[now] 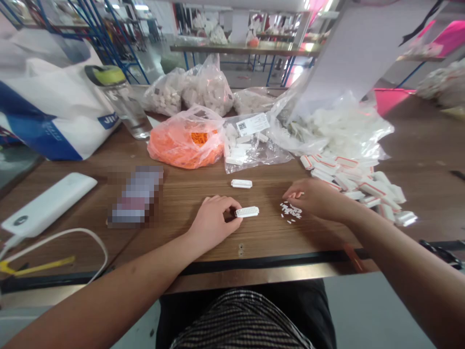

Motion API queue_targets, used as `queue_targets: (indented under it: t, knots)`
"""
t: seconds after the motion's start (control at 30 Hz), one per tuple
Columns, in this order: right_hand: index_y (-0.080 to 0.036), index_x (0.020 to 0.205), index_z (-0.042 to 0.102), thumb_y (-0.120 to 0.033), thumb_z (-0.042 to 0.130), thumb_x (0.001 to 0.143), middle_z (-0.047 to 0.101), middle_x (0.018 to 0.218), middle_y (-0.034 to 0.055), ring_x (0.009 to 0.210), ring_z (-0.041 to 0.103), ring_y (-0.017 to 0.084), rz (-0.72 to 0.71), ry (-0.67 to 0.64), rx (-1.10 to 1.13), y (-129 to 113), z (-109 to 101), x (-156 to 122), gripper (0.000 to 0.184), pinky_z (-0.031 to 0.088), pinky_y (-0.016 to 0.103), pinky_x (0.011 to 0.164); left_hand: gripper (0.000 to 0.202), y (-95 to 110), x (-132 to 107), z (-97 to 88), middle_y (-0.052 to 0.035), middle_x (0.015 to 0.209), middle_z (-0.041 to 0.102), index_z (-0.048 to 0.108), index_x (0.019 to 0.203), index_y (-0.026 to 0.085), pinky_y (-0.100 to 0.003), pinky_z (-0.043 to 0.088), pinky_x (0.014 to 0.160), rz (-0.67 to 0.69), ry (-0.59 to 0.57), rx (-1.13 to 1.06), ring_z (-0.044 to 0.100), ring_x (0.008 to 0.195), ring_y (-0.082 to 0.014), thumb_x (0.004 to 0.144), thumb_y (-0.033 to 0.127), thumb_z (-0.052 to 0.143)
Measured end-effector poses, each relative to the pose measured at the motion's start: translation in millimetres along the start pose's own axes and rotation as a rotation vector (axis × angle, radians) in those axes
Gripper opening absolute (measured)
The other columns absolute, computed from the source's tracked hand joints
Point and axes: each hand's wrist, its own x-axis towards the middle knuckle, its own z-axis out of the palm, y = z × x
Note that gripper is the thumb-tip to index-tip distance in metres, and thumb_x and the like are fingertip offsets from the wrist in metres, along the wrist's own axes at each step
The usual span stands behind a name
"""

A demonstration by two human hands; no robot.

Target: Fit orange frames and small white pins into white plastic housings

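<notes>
My left hand (214,220) rests on the brown table, thumb and forefinger closed on one end of a white connector housing (247,212) with rows of small holes. Just behind it lies a second white connector housing (241,183), untouched. Over to the right, my right hand (308,198) reaches down at a small heap of tiny white plastic pieces (291,211), its fingertips pinched together at the heap's back edge. Whatever sits between those fingertips is too small to make out. Farther right is a pile of white housings with orange strips (358,182).
An orange-filled bag (185,140) and a labelled clear bag (240,150) stand behind the hands, with more plastic bags (207,87) beyond. At left are a blurred-out phone-like object (136,196), a white power bank (51,201) with cable, a water bottle (125,104) and a tote bag (47,111).
</notes>
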Motion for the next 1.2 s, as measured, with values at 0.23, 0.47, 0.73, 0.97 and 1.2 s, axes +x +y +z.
queue_targets:
  t: [0.23, 0.47, 0.73, 0.97, 1.2]
  knots:
    - [-0.022, 0.067, 0.072, -0.023, 0.054, 0.075, 0.073, 0.072, 0.0013, 0.068, 0.065, 0.018, -0.049, -0.039, -0.024, -12, 3, 5, 0.020, 0.045, 0.029, 0.068, 0.008, -1, 1, -0.6, 0.0045, 0.080, 0.068, 0.064, 0.083, 0.023, -0.036, 0.037, 0.080, 0.002, -0.003, -0.011, 0.059, 0.078, -0.0170, 0.076, 0.021, 0.065]
    - [-0.020, 0.062, 0.070, -0.029, 0.054, 0.075, 0.070, 0.061, 0.0019, 0.055, 0.062, 0.016, 0.114, -0.057, -0.035, -6, 1, 9, 0.022, 0.038, 0.027, 0.052, 0.008, 0, 0, -0.5, 0.0041, 0.079, 0.068, 0.064, 0.082, 0.023, -0.036, 0.037, 0.080, 0.008, -0.004, -0.008, 0.059, 0.078, -0.0173, 0.075, 0.021, 0.065]
    - [-0.023, 0.072, 0.076, -0.030, 0.057, 0.075, 0.073, 0.077, 0.0005, 0.068, 0.066, 0.018, 0.038, -0.014, 0.105, 3, 1, 6, 0.020, 0.046, 0.027, 0.062, 0.008, -1, 0, -0.9, 0.0044, 0.079, 0.068, 0.064, 0.082, 0.023, -0.036, 0.037, 0.080, 0.013, -0.001, -0.010, 0.059, 0.078, -0.0173, 0.075, 0.021, 0.065]
    - [-0.021, 0.064, 0.070, -0.023, 0.054, 0.072, 0.071, 0.070, 0.0021, 0.064, 0.063, 0.018, 0.002, -0.012, -0.068, -1, 5, 5, 0.018, 0.043, 0.029, 0.063, 0.006, 0, 0, -0.7, 0.0037, 0.080, 0.068, 0.064, 0.082, 0.023, -0.037, 0.037, 0.082, -0.003, -0.005, -0.006, 0.059, 0.080, -0.0177, 0.076, 0.023, 0.064]
    - [-0.020, 0.067, 0.066, -0.027, 0.058, 0.075, 0.067, 0.068, 0.0010, 0.061, 0.059, 0.014, 0.001, 0.146, 0.397, -34, 11, 0, 0.013, 0.045, 0.026, 0.058, 0.008, 0, 1, 0.4, 0.0037, 0.079, 0.068, 0.064, 0.082, 0.023, -0.036, 0.037, 0.079, 0.013, 0.000, 0.002, 0.059, 0.078, -0.0175, 0.075, 0.021, 0.065]
